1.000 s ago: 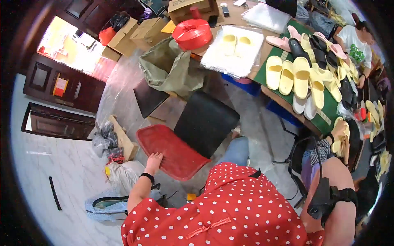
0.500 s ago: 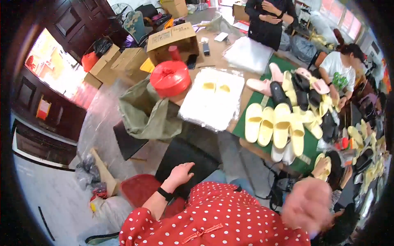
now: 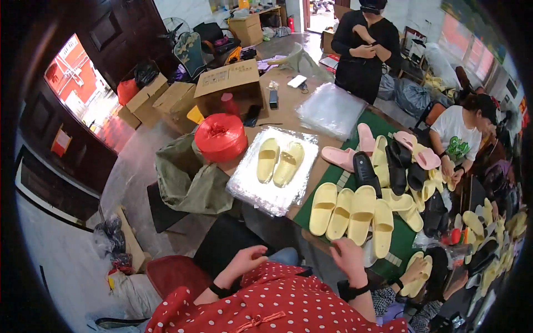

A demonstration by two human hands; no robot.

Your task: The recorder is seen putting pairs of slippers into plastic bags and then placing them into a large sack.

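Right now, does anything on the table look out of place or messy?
Mostly orderly. The yellow slippers near the right hand lie in a neat row, and one yellow pair sits squarely on the plastic bags. Only the mixed pile of pink, black and yellow slippers beyond looks jumbled, overlapping at odd angles. Nothing looks spilled or damaged.

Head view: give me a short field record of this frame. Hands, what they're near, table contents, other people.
left hand: empty, fingers curled, over the lap, touching no slipper
right hand: empty, at the table's near edge, just below the row of yellow slippers
table: pair of yellow slippers on clear plastic bags, red twine spool, cardboard box, mixed pile of pink and black slippers
green mat: under the slipper row
others: a person in black standing at the far end, a person in a white shirt seated at right
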